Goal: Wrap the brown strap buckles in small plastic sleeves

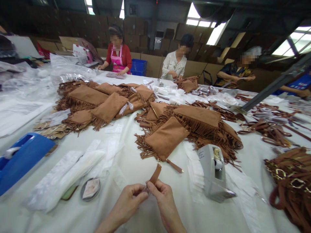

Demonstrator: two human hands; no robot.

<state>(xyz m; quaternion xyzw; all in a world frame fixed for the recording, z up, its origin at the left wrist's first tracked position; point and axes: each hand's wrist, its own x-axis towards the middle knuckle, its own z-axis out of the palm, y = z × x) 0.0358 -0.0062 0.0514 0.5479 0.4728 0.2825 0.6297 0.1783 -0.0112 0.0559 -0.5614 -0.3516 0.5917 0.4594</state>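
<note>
A brown fringed pouch [167, 137] lies flat in front of me, its short wrist strap [155, 173] hanging toward me from a small gold clasp. My right hand [164, 197] pinches the strap's near end between thumb and fingers. Close against it, my left hand [130, 202] is closed, its fingertips on a small bit of thin clear film at the strap's end. The film is partly hidden by the fingers. Beside the strap, a brown zipper pull [175, 165] sticks out from the pouch.
A grey tape dispenser [210, 174] stands right of my hands, a blue one [23, 161] far left. White plastic sleeves [70, 176] and a round dish [90, 189] lie left. More fringed pouches [109, 108] pile ahead; brown straps [291, 184] heap right. Several people work across the table.
</note>
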